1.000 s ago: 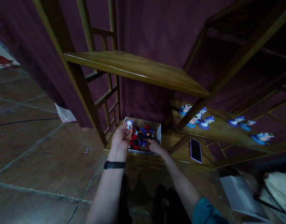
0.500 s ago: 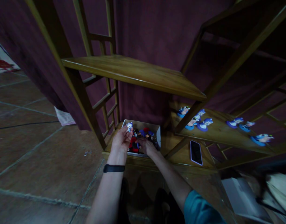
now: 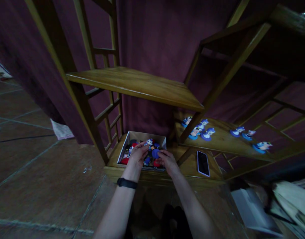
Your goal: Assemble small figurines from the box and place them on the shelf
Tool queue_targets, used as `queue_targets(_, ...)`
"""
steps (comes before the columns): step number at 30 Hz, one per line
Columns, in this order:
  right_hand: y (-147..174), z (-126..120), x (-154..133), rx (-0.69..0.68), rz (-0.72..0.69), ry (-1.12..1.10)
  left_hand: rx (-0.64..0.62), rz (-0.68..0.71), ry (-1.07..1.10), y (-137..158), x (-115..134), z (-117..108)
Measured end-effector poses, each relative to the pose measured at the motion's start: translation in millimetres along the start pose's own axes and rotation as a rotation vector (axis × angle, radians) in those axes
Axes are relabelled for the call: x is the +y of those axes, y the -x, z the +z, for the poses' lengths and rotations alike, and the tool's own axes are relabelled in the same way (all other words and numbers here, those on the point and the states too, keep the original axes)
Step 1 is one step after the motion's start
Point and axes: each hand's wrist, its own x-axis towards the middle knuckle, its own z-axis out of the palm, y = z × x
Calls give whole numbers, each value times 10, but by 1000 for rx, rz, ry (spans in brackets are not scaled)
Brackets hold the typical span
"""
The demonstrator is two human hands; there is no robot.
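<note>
Your left hand has fingers pinched on a small blue-white figurine and your right hand is clamped on a blue round base, both held just over the open box of pieces on the bottom shelf, w/ a phone lying to the right.

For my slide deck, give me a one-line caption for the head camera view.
Left hand holds a small figurine and right hand a blue disc over a box.
</note>
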Motion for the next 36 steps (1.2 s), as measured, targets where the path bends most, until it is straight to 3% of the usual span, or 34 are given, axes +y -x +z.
queue_targets(6, 139, -3, -152, -4, -54, -59, -55, -20, -26, 91, -183, 136)
queue_targets(12, 74, -5, -162, 51, -86, 37, -38, -99, 11, 68, -202, 120)
queue_targets(15, 84, -5, -171, 30, -94, -49, -71, -145, 63, 55, -190, 109)
queue_targets(22, 127, -27, -220, -91, 257, -543, -168, -127, 87, 92, -137, 134)
queue_targets(26, 121, -47, -244, -141, 437, -660, -172, -72, 33, 91, -126, 126)
queue_targets(36, 161, -14, -315, -247, 562, -831, -217, 100, -91, 146, -113, 169)
